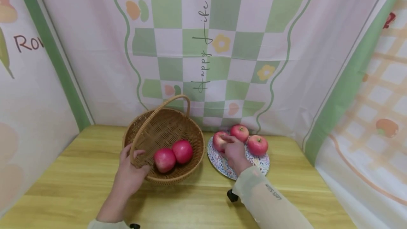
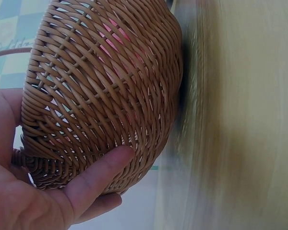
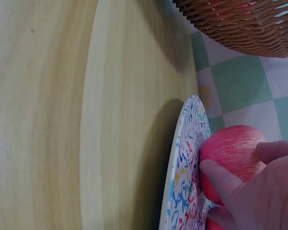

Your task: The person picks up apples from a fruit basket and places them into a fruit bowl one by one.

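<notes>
My left hand (image 1: 128,174) grips the left rim of a brown wicker basket (image 1: 151,126), where its arched handle meets the side. In the left wrist view the fingers lie against the basket's outer weave (image 2: 105,91). Two red apples (image 1: 164,160) sit inside the basket, side by side. Over a round patterned plate (image 1: 219,163), my right hand (image 1: 236,154) holds the leftmost apple (image 1: 218,140) between thumb and fingers. This apple (image 3: 233,148) still rests on the plate in the right wrist view. Two more apples, a rear one (image 1: 240,133) and a right one (image 1: 258,145), lie beside it.
Basket and plate stand near the back of a wooden table (image 1: 178,204), the plate to the right. A checked cloth (image 1: 222,45) hangs right behind them. Printed curtains (image 1: 41,98) flank the table on both sides.
</notes>
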Tool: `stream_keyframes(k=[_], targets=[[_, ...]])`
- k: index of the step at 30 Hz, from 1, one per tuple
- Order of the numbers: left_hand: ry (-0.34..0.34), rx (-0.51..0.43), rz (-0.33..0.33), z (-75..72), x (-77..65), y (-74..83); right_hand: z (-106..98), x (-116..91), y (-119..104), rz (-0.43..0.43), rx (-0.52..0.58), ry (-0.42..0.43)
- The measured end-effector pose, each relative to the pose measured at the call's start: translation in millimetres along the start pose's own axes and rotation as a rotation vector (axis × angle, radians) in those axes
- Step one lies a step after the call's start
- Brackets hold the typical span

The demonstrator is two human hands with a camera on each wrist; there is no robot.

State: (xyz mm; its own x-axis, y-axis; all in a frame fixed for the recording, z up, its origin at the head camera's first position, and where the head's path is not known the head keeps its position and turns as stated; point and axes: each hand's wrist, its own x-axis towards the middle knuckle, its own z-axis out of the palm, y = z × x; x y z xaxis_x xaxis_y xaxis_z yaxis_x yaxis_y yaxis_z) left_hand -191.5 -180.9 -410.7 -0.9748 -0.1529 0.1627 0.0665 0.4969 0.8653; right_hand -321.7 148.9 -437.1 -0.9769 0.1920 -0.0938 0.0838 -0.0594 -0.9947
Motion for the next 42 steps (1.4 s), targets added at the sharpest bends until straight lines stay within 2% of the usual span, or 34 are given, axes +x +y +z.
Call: stream_keyframes(k=[5,11,16,20,26,32,42], targets=[[-0.004,-0.007,-0.002,0.3,-0.4,0.4,-3,-3,-1,0.006,0.013,0.046],[-0.003,-0.006,0.001,0.0,-0.2,0.1,-6,-8,-6,0.012,0.014,0.054],[-0.005,-0.001,0.004,-0.2,-0.6,-0.5,-8,-14,-23,0.056,0.046,0.004],[-0.002,-0.002,0.002,-0.1,-0.5,0.2,-12,-21,-41,0.105,0.137,-0.056],[-0.006,-0.006,0.0,-0.8,-0.5,1.6,-18,-26,-58,0.124,0.188,-0.074],[-0.005,0.001,0.006,-2.4,-0.6,2.9,-17,-43,-74,0.118,0.259,-0.168],[-0.007,-0.006,-0.001,-1.5,-0.7,1.5,4,-81,-88,0.055,0.369,-0.424]])
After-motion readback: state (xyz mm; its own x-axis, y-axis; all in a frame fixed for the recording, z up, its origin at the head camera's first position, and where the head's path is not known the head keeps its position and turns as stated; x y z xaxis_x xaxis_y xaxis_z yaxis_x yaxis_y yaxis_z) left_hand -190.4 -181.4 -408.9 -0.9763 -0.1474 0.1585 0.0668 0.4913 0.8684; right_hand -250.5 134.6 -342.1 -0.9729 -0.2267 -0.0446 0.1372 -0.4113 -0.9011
